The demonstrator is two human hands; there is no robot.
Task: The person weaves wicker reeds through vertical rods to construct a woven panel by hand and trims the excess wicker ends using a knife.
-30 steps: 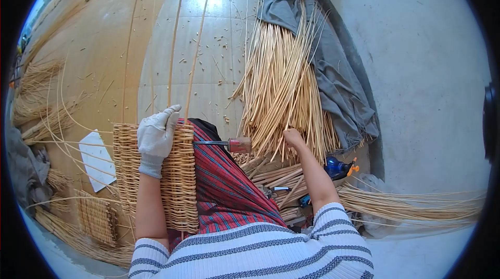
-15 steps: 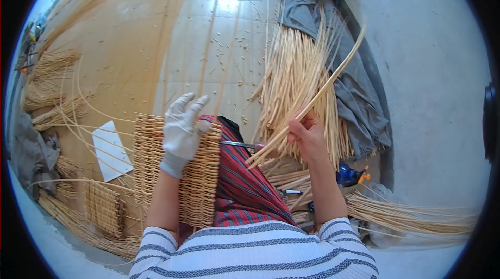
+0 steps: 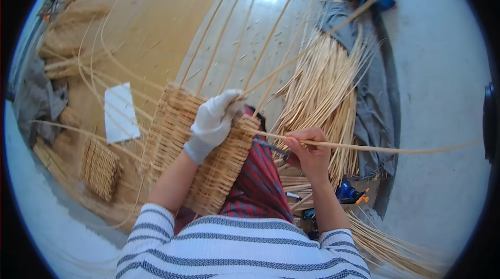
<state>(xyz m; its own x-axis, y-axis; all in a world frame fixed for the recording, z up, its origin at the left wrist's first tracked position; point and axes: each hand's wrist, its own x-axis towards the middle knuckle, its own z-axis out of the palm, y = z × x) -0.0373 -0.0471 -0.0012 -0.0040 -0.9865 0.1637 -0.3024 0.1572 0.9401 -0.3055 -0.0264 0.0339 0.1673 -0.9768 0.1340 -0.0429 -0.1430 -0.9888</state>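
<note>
A woven wicker panel (image 3: pixel 224 175) lies tilted over my lap, with long stakes rising from its far edge. My left hand (image 3: pixel 212 122), in a white glove, rests on the panel's upper part, its thumb and fingers closed on a pale wicker rod (image 3: pixel 291 61) that slants up to the right. My right hand (image 3: pixel 311 155), bare, pinches a wicker rod (image 3: pixel 375 148) running from the panel's right corner out to the right. Whether these are one rod or two is hidden by the glove. A dark metal tool (image 3: pixel 270 146) sits between panel and right hand, partly covered.
A thick bundle of peeled rods (image 3: pixel 317 89) lies on grey cloth (image 3: pixel 377 138) to the right. A blue bottle with an orange nozzle (image 3: pixel 348 192) stands nearby. Leftward are a white sheet (image 3: pixel 121 112) and a smaller woven panel (image 3: pixel 100 169). More rods (image 3: pixel 390 245) lie lower right.
My right hand has brought its rod down from a raised slant to nearly level beside the panel. My left hand has moved right and closed on a rod. The panel appears turned clockwise.
</note>
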